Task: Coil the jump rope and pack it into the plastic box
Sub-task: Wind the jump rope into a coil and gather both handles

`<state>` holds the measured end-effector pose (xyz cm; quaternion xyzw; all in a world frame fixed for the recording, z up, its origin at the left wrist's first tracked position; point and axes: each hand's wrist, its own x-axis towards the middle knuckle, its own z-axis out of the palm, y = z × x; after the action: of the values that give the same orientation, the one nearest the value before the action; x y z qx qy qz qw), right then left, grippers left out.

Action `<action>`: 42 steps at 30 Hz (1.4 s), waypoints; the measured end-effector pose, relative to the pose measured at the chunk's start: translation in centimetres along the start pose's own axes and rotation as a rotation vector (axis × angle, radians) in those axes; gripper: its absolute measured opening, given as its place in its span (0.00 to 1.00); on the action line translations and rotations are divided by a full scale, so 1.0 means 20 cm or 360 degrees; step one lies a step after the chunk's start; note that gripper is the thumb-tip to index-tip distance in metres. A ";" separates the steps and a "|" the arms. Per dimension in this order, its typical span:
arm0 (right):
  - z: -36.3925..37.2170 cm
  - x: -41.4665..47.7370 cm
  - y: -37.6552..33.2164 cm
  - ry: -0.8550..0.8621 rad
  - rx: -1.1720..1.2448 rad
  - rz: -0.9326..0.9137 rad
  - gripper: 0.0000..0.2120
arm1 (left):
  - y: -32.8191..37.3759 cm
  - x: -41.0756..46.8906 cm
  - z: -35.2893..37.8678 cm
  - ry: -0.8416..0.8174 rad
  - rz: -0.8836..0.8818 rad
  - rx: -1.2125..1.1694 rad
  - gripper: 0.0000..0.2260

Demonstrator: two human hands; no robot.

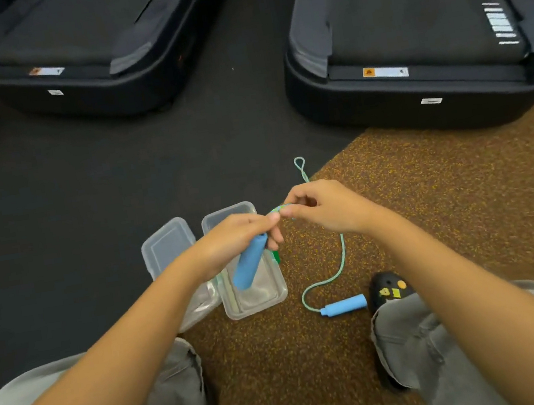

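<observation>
The jump rope [339,262] is partly gathered: one blue handle [250,262] hangs from the left hand [230,242], whose grip is clenched round its upper end, while the right hand [324,209] pinches the cord between thumb and fingertips just beside the left. Holding the handle as an anchor probably lets the right hand feed turns of cord onto it. The other handle [345,305] lies on the speckled floor [431,195] near a dark shoe [388,290], the cord curving up from it to the right hand; a small loop [299,164] of cord pokes out beyond the knuckles.

The plastic box [256,299] sits open on the floor directly under the left hand, its lid [168,245] just beside it, handy for dropping the coil in.

The wound cord between the fingers is mostly hidden, so how many turns are made cannot be told. A green bit [276,257] behind the held handle is unclear.
</observation>
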<state>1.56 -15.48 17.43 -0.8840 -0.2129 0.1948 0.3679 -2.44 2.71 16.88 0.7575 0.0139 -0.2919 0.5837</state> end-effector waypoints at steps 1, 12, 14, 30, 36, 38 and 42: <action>0.01 0.01 -0.01 -0.0014 -0.0010 0.0006 0.10 | -0.02 -0.01 -0.02 -0.0014 -0.0021 0.0020 0.15; 0.12 0.09 -0.10 0.0001 0.0000 -0.0076 0.10 | -0.11 -0.03 -0.14 0.0019 0.0089 -0.0331 0.09; 0.12 0.10 -0.10 0.0039 0.0011 -0.0081 0.09 | -0.08 -0.03 -0.12 -0.0051 0.0075 -0.0331 0.10; -0.03 0.17 -0.06 0.0362 -0.0166 -0.0095 0.06 | 0.02 0.05 -0.09 -0.0294 0.0050 -0.0688 0.15; -0.05 0.17 -0.05 0.0382 -0.0176 -0.0018 0.11 | 0.05 0.02 -0.09 -0.0569 0.0059 -0.1036 0.12; -0.04 0.17 -0.06 0.0386 -0.0162 -0.0003 0.12 | 0.06 0.01 -0.08 -0.0735 -0.0004 -0.0941 0.15; -0.03 0.16 -0.08 0.0453 -0.0142 -0.0068 0.13 | 0.08 0.01 -0.06 -0.0762 -0.0243 -0.0534 0.23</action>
<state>4.04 -13.15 18.33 -0.9134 -0.1858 0.0499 0.3587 -1.16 3.26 18.31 0.5569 -0.0192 -0.4990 0.6637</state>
